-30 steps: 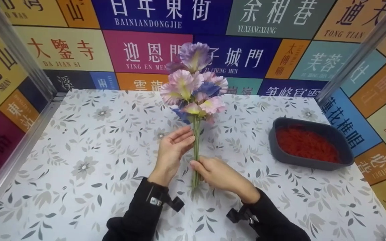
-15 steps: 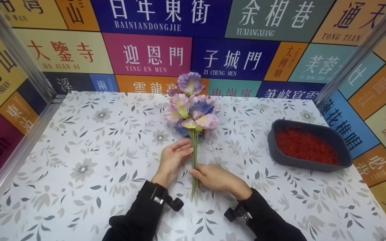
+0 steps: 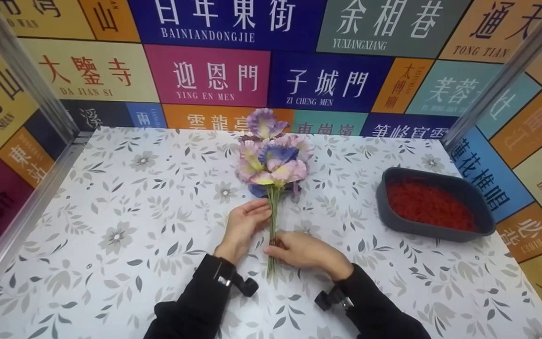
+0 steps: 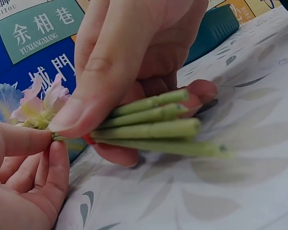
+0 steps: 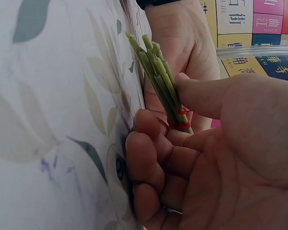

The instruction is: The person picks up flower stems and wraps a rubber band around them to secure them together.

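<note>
A bunch of artificial flowers [image 3: 275, 160] in pink, purple and blue lies low over the table, heads pointing away from me. My left hand [image 3: 243, 228] pinches the green stems just below the blooms, between thumb and fingers. Lower down, my right hand [image 3: 306, 254] grips the stems with its thumb on top. Close by that thumb, a red band [image 5: 182, 112] goes round the stems, also visible in the left wrist view. The cut stem ends [image 4: 168, 127] stick out past the right hand. Part of the band is hidden by fingers.
A dark grey plastic basin [image 3: 384, 207] with red shredded material [image 3: 431, 205] inside stands at the right of the table. The table [image 3: 120, 282] has a leaf-patterned cover. Panels with printed signs [image 3: 205, 70] and metal frame posts enclose the back and sides.
Both hands have brought the bouquet down and nearer to me, from raised to low over the table. The blooms have turned slightly, and the right thumb sits lower on the stems.
</note>
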The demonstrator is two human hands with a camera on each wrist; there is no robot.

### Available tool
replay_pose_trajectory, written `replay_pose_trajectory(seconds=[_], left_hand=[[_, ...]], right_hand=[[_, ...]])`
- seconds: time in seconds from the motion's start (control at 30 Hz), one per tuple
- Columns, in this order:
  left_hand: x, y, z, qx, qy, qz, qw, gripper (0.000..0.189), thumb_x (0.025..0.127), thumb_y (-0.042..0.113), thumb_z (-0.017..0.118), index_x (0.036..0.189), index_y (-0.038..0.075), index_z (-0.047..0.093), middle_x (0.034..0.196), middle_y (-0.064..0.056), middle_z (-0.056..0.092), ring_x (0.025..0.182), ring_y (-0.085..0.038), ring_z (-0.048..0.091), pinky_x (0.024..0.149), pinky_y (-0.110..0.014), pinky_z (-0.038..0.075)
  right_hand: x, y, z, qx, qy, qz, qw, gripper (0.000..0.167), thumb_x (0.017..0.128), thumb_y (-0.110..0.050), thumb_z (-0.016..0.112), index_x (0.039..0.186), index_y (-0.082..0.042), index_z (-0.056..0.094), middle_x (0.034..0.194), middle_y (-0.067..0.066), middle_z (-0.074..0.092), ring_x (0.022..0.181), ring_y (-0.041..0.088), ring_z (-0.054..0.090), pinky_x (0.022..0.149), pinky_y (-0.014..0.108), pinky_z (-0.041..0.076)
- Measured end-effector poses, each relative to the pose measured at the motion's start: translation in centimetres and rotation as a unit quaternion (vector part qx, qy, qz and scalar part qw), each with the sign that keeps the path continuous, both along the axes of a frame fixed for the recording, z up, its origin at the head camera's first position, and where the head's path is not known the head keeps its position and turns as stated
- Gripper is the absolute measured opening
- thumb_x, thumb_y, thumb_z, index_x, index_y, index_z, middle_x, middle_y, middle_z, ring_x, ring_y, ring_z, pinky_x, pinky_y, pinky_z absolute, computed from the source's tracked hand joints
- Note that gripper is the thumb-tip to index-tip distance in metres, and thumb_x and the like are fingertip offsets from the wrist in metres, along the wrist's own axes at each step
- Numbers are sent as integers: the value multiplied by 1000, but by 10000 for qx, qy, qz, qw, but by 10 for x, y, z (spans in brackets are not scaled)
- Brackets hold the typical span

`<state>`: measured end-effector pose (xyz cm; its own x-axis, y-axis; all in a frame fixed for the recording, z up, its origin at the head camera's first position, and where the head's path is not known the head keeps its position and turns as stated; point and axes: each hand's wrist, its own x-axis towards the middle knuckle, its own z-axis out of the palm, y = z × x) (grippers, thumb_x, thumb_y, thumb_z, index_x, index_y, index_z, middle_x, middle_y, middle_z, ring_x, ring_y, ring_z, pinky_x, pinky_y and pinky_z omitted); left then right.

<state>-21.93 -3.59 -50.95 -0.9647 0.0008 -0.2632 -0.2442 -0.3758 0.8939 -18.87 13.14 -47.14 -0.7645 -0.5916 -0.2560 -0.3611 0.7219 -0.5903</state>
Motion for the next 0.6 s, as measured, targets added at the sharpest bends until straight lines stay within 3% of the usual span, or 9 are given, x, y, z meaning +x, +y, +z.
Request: replay_pose_trajectory(seconds=[0.27, 0.6], left_hand=[[0, 2, -3, -638, 274, -20, 9976, 37, 87, 2, 74, 122, -4, 66, 115, -17, 73, 91, -9, 71, 75, -21, 58], [0, 2, -4, -852, 380, -30, 9956, 38, 87, 3, 74, 124, -4, 66, 116, -19, 72, 96, -11, 71, 77, -19, 56]], right_hand=[[0, 0, -2, -17, -160, -159, 9997, 31, 98, -45, 61, 92, -15, 57, 70, -6, 52, 59, 12, 50, 54, 29, 41], [0, 1, -2, 40, -36, -141, 9999, 29, 97, -44, 61, 88, -16, 57, 71, -6, 53, 59, 11, 50, 55, 28, 41]])
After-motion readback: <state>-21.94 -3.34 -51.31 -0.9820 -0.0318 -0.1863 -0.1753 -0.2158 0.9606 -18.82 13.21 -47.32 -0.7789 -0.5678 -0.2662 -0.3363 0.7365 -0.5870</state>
